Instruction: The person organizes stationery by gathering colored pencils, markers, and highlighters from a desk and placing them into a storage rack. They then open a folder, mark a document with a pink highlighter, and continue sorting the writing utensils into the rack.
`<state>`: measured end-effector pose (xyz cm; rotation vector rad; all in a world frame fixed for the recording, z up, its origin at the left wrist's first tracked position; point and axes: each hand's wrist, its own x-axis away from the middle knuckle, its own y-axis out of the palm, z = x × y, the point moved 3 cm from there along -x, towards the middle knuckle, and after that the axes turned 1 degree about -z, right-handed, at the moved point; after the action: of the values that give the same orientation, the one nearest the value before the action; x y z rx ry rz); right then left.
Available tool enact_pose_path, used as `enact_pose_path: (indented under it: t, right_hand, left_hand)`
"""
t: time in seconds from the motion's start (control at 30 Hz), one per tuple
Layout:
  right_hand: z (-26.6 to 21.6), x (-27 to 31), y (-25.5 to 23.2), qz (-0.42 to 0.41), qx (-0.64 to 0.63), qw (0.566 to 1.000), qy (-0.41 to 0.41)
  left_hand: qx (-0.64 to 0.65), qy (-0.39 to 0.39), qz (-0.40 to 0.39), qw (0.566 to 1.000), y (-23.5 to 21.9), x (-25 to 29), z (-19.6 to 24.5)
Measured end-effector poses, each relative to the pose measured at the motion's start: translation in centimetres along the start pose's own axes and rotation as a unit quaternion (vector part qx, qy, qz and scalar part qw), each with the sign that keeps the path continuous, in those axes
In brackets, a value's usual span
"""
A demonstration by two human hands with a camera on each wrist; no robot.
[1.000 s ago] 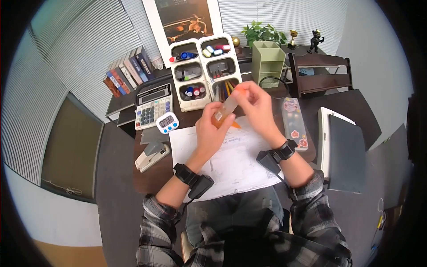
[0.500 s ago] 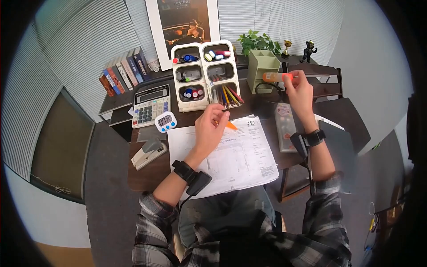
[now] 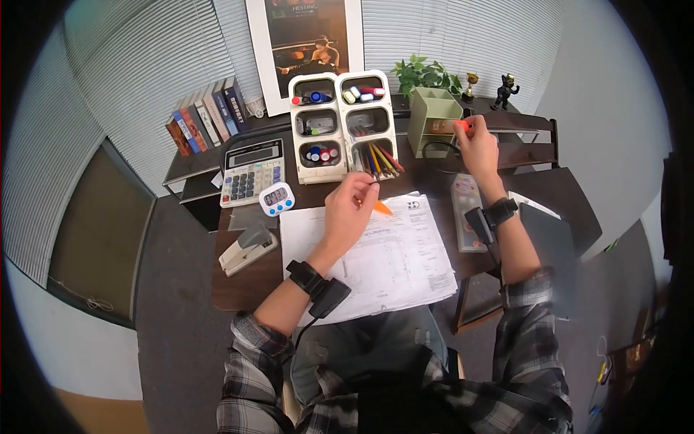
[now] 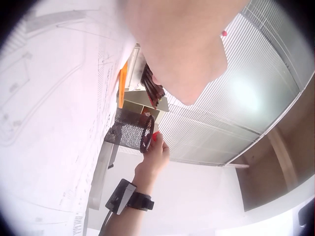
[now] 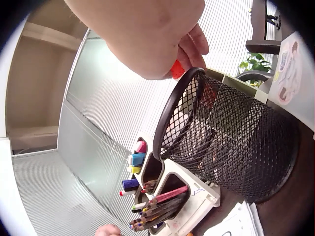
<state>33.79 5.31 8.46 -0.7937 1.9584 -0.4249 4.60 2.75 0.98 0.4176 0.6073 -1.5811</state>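
Note:
My right hand [image 3: 478, 145] is raised at the back right, its fingertips pinching the orange-red cap of a small translucent orange bottle [image 3: 441, 126]. In the right wrist view the cap [image 5: 177, 70] shows at the rim of a black mesh pen cup [image 5: 236, 132], and a reddish shape shows through the mesh. My left hand [image 3: 348, 210] hovers over the printed sheets [image 3: 390, 260], its fingers loosely bent and holding nothing visible. Beside its fingertips, an orange pointed thing [image 3: 382, 208] lies on the paper; the hand hides part of it.
A white organizer [image 3: 322, 173] with pens and pencils stands behind the sheets, beside a green holder [image 3: 426, 108]. At left are a calculator [image 3: 253, 170], a timer [image 3: 276, 198] and a stapler [image 3: 248, 251]. A clear pencil case [image 3: 466, 195] lies under the right forearm.
My hands have parted. The right carried the bottle from the middle to the back right, then lowered it slightly towards the mesh cup. My left hand stayed over the sheets.

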Motion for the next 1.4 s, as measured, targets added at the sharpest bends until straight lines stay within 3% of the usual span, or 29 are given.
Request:
enact_pose_path:
  t: [0.33, 0.57, 0.67, 0.93, 1.1, 1.2, 1.3, 1.4]
  right_hand:
    - [-2.0, -0.8, 1.3, -0.108, 0.053, 0.992, -0.034]
    - [-3.8, 0.4, 0.4, -0.068, 0.024, 0.993, -0.094]
    - [-6.7, 2.6, -0.1, -0.064, -0.124, 0.979, -0.147]
    - [-9.0, 6.3, 2.8, -0.14, -0.146, 0.961, -0.189]
    - [-9.3, 6.9, 3.2, -0.182, -0.094, 0.958, -0.199]
    - [-8.4, 7.4, 4.9, -0.218, -0.122, 0.952, -0.178]
    - [-8.2, 7.5, 5.9, -0.231, -0.171, 0.935, -0.208]
    - [-8.2, 7.4, 6.8, -0.294, -0.204, 0.922, -0.148]
  left_hand:
    - [-0.007, 0.008, 0.007, 1.0, -0.1, -0.1, -0.3]
    - [-0.039, 0.017, 0.049, 0.998, -0.9, -0.4, 0.3]
    - [-0.049, 0.024, 0.087, 0.995, -1.2, -0.5, -0.1]
    - [-0.082, -0.003, 0.111, 0.99, -1.7, -0.8, -1.5]
    - [-0.092, -0.023, 0.04, 0.995, -1.0, -0.9, -2.8]
    - [-0.094, -0.038, 0.009, 0.995, -0.7, -0.6, -2.6]
    - [-0.094, -0.043, -0.012, 0.995, -0.7, -0.6, -2.4]
    - [-0.084, -0.061, -0.028, 0.994, -0.5, -0.6, -2.0]
